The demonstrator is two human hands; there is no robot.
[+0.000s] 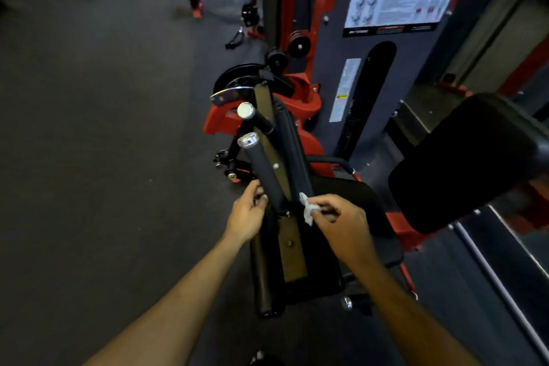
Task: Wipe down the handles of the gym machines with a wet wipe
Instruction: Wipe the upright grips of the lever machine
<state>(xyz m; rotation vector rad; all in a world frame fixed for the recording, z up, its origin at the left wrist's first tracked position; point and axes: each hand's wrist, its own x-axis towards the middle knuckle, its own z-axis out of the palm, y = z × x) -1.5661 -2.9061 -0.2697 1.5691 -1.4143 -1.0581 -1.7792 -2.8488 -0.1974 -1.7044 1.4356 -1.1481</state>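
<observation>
White wet wipe (307, 208) is pinched in the curled fingers of the right hand (341, 226), just right of the base of the near handle (263, 171). Left hand (248, 215) has loosely curled fingers at the lower end of that black grip, contact uncertain. Beyond it, a second handle (255, 117) projects from the red and grey machine (371, 47).

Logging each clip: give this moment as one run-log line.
left hand: touching black foam-grip handle with silver cap | right hand: pinching crumpled white wet wipe beside handle base | wiping: not in contact
</observation>
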